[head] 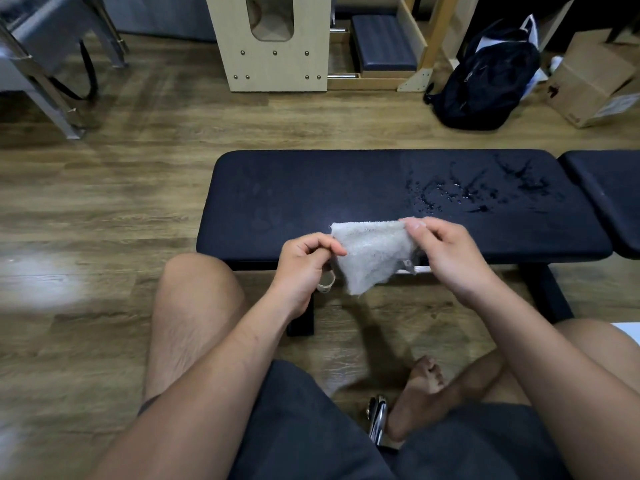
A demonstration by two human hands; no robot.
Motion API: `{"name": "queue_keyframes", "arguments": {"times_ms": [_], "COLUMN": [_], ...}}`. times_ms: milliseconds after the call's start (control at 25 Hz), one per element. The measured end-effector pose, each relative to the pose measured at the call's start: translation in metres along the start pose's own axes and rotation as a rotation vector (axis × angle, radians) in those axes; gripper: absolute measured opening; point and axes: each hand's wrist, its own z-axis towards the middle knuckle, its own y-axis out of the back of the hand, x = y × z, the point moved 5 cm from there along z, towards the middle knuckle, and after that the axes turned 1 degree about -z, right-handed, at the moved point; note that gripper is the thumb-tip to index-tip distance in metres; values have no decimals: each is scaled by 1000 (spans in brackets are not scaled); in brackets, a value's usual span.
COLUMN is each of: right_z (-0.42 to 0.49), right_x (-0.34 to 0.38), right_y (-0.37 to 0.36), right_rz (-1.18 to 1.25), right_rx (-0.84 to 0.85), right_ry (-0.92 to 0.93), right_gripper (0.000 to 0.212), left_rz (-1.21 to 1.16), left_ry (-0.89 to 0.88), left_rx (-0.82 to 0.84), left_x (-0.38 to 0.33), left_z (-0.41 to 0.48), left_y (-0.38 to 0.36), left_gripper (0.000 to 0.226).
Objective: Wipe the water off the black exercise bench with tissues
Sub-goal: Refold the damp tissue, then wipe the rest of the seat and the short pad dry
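The black padded exercise bench (311, 188) runs left to right in front of me. Water drops and streaks (460, 194) lie on its right half. Above the bench's near edge I hold a grey-white tissue (372, 252) stretched between both hands. My left hand (304, 268) pinches its left edge with thumb and fingers. My right hand (446, 251) pinches its upper right corner. The tissue's lower point hangs down past the bench edge.
A second black pad (609, 192) adjoins the bench on the right. Beyond it on the wood floor stand a black backpack (488, 77), a cardboard box (595, 81), a pale wooden frame (277, 46) and a metal stand (52, 64). My knees flank the bench's near side.
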Motion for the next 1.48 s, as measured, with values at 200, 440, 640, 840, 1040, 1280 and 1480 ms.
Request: {"name": "queue_keyframes", "arguments": {"times_ms": [200, 440, 640, 840, 1040, 1280, 1480], "right_z": [-10, -23, -22, -15, -12, 1, 66], "right_x": [-13, -22, -37, -45, -40, -30, -26], "right_y": [-16, -5, -14, -23, -7, 17, -10], "right_rz": [420, 734, 140, -360, -346, -38, -107], "right_rx": [39, 261, 335, 247, 213, 98, -67], "right_ry": [-264, -358, -267, -85, -39, -131, -130], "right_gripper": [25, 54, 66, 35, 16, 22, 31], "left_rz": [-1, 177, 356, 613, 701, 402, 355], "left_ry": [103, 129, 86, 58, 23, 66, 54], "left_rx": [46, 278, 299, 308, 261, 255, -109], "left_x": [4, 14, 24, 25, 22, 15, -13], "left_z": [-1, -7, -3, -6, -5, 1, 40], "left_y": [-2, -13, -16, -19, -19, -20, 16], "left_gripper": [24, 72, 82, 74, 13, 24, 14]}}
